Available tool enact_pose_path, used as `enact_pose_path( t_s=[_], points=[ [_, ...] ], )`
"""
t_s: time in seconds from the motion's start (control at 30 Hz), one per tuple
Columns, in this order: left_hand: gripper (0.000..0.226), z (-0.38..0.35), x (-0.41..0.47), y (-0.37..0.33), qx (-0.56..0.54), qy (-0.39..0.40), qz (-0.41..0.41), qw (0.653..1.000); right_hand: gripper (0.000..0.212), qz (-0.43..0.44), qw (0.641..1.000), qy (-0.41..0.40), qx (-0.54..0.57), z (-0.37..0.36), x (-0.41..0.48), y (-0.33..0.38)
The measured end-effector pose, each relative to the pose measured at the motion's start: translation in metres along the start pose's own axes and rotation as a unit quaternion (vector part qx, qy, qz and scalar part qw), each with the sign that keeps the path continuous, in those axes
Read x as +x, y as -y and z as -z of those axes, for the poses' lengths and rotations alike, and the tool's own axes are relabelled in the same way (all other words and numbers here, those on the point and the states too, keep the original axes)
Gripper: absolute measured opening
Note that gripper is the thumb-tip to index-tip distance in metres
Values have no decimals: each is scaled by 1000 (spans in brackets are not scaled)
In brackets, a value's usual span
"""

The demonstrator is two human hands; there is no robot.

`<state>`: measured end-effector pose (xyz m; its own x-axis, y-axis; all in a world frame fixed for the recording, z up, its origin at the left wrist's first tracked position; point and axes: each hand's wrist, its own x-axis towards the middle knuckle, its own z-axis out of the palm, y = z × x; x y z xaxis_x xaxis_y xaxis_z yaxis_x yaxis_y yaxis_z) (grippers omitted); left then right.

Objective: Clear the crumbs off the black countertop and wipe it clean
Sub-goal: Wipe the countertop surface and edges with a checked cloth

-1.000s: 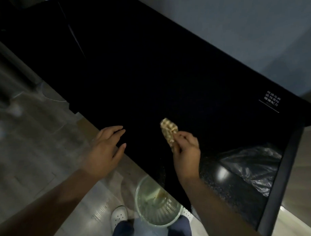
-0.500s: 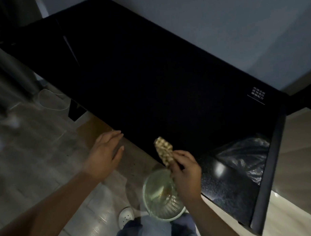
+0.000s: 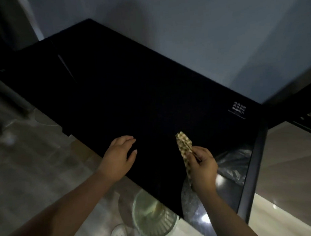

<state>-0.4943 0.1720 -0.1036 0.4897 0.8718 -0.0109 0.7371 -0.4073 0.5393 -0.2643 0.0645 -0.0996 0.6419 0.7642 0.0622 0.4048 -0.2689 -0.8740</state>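
The black countertop (image 3: 141, 86) runs from the far left to the near right under dim light; no crumbs show on its dark surface. My right hand (image 3: 202, 167) grips a folded, checkered tan cloth (image 3: 184, 145) that sticks up above the fingers, over the counter's near right part. My left hand (image 3: 119, 154) lies over the counter's front edge with its fingers straight and holds nothing. A clear ribbed glass bowl (image 3: 153, 222) sits below the front edge near my feet, with a little brownish matter inside.
A crumpled dark plastic bag (image 3: 232, 164) lies in a shiny speckled recess at the counter's right end. A white printed label (image 3: 239, 109) marks the far right corner. A grey wall stands behind; wood-look floor lies to the left. A white shoe (image 3: 118, 234) shows below.
Both hands moved from beyond the counter's front edge back over the counter. The right hand carried the cloth away from above the bowl. The camera view shifted, showing more wall.
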Motion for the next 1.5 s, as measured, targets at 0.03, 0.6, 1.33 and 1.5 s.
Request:
enact_pose_path(
  t_s=[0.03, 0.6, 1.33, 1.5],
  points=[
    [40, -4, 5, -5, 4, -1, 1, 1000, 16, 6, 1000, 1, 4, 3, 8, -4],
    [46, -14, 160, 0, 1, 39, -40, 998, 11, 33, 994, -90, -59, -17, 186, -4],
    [56, -45, 285, 52, 108, 20, -127, 986, 27, -55, 952, -195, -228, -68, 410, -62],
    [57, -46, 286, 53, 96, 24, -122, 988, 21, 24, 961, -138, -239, -86, 387, -65]
  ],
)
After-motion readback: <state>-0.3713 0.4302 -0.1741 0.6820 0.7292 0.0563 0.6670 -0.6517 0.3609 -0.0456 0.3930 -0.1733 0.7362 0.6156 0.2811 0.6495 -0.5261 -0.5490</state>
